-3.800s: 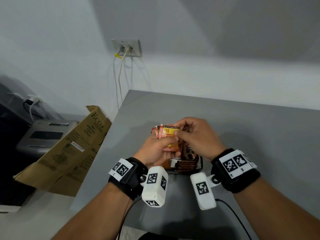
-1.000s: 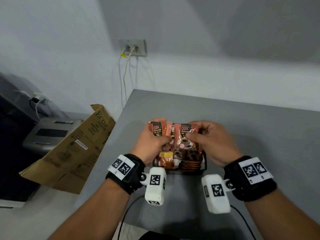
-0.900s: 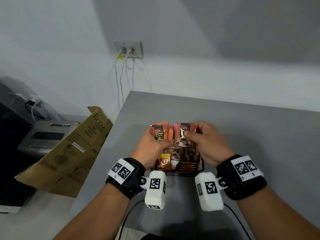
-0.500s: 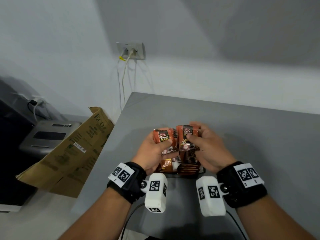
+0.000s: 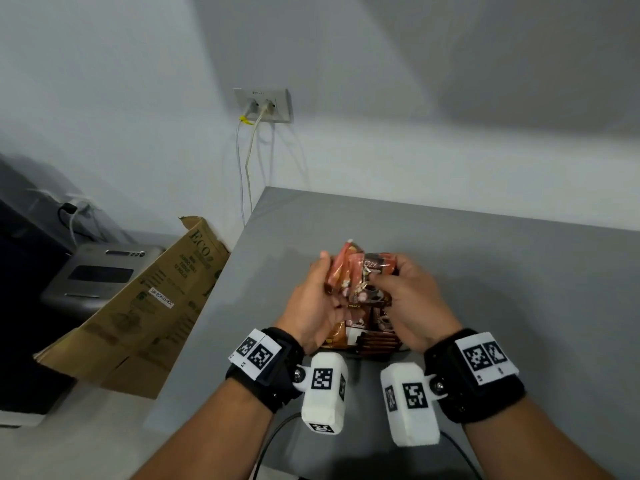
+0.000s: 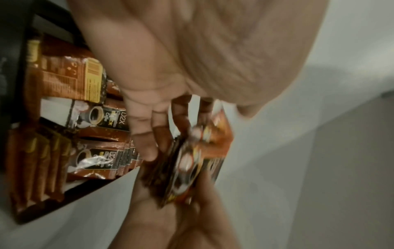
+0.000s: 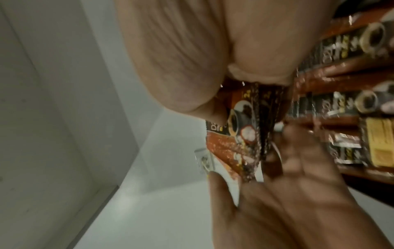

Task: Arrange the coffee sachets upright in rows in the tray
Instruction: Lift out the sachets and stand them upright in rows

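Both hands hold a small bunch of coffee sachets [image 5: 360, 275] above the tray [image 5: 375, 355] on the desk [image 5: 485, 258], right hand [image 5: 412, 299] pinching it, left hand [image 5: 313, 306] cupping it; squaring the bunch seems underway, and next they need lowering upright into a row.

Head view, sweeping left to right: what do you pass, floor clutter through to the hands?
Grey machine → cardboard box → left hand → bunch of coffee sachets held over the tray → right hand.
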Demonstrator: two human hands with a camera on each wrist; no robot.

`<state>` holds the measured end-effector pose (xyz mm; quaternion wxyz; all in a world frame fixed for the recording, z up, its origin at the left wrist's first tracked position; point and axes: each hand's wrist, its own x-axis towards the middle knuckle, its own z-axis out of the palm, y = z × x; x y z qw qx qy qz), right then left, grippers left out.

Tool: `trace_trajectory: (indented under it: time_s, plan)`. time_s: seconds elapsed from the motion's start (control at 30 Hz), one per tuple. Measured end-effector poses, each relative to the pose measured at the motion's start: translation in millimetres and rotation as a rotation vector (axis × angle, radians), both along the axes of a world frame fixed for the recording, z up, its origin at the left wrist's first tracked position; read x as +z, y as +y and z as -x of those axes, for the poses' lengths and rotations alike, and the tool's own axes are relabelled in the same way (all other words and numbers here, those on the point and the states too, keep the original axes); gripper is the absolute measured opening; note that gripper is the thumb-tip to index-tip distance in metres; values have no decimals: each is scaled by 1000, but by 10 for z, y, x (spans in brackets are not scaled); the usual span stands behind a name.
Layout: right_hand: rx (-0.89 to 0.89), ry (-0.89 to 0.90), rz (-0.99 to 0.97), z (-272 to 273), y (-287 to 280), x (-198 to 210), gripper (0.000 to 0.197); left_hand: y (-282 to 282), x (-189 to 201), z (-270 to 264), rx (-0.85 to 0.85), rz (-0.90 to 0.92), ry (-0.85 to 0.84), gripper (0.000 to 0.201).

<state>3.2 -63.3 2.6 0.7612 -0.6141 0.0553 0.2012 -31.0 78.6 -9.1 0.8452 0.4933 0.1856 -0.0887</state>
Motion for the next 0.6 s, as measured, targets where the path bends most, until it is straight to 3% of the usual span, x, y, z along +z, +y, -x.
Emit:
trace_trajectory:
  time_s: [0.1,0.2,0.33,0.43,0.6]
  plan:
    - [39,7,-43,-45,-78,24,21,50,-22,10,-10,-14,-26,34]
    - [101,-27,35,-45,-102,50,20,36,-14,27,-6,-73,-49,17]
    - [-6,8,-52,-121,-200,90,23,80,-29,30,21,-197,-70,17]
    - [20,27,-121,-124,-211,143,28,100,-48,6,32,-242,-77,8]
    - [9,48,-214,-112,-200,205,36,122,-109,-25,50,-313,-138,19]
